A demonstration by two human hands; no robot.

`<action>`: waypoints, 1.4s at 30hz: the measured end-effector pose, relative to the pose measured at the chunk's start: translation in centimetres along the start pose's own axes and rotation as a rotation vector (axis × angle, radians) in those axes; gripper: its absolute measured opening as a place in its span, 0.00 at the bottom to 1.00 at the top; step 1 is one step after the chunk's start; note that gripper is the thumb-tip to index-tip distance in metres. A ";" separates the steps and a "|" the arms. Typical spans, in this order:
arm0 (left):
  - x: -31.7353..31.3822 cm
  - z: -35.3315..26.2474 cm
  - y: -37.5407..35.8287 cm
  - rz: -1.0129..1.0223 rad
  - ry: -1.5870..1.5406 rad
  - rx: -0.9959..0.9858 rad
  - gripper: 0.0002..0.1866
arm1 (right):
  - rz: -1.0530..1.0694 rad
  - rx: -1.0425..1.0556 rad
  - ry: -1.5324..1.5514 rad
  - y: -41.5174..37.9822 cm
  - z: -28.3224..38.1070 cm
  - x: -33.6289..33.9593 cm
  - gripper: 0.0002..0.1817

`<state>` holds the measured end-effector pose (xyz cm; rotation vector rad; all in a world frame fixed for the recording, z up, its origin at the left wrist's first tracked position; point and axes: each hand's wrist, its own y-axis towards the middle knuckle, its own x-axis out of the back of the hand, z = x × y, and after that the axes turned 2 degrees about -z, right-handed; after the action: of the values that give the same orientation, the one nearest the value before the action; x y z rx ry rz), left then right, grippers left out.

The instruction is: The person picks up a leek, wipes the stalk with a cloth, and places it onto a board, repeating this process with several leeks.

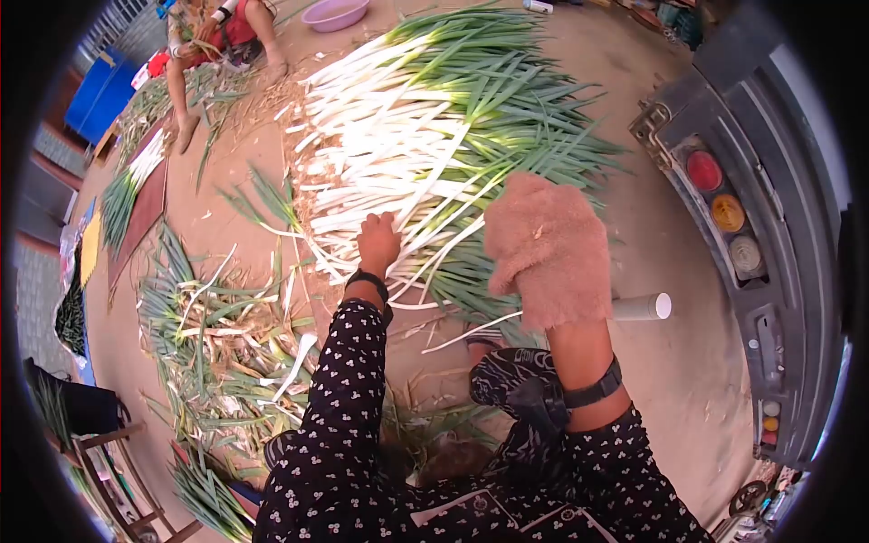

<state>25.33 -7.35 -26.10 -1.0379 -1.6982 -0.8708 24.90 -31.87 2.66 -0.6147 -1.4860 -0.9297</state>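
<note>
A large heap of green onions (407, 136) lies on the ground ahead, white ends to the left and green leaves to the right. My left hand (378, 242) is at the heap's near edge, its fingers curled closed on a white green onion stalk. My right hand wears a fluffy pink mitt (548, 244) and is raised over the near leaves. The mitt hides its fingers, so its grip does not show. One thin green onion stalk (471, 333) runs out from below the mitt towards the lower left. Behind the right wrist, a white tube (643, 308) sticks out to the right.
Stripped leaves and loose stalks (235, 362) litter the ground at left. A vehicle's rear with lights (727, 213) stands at right. Another person (217, 45) sits at upper left, near a purple basin (335, 13) and a blue container (101, 95). A wooden chair (113, 480) is lower left.
</note>
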 end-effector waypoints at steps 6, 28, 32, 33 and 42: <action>2.2 -1.3 -0.8 0.031 -0.159 -0.135 0.13 | -0.020 -0.024 0.070 0.1 -0.1 -0.7 0.05; 21.8 -0.3 -14.2 0.252 -0.710 -0.108 0.21 | -0.390 0.014 0.880 5.0 2.2 -3.1 0.11; 28.5 -1.6 -11.1 0.050 -1.082 0.043 0.24 | -0.199 0.174 1.408 3.2 6.9 -1.7 0.13; 29.7 -1.7 -10.4 -0.002 -1.178 0.042 0.25 | -0.092 0.219 1.513 2.3 8.4 -1.6 0.13; 34.2 1.0 -17.9 -0.116 -1.452 0.088 0.19 | 0.741 0.573 1.790 -5.9 19.0 -0.8 0.16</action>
<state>1.47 -4.80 4.13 -1.6783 -2.9201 0.0655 9.64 -19.10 1.48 0.2097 0.1901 -0.1450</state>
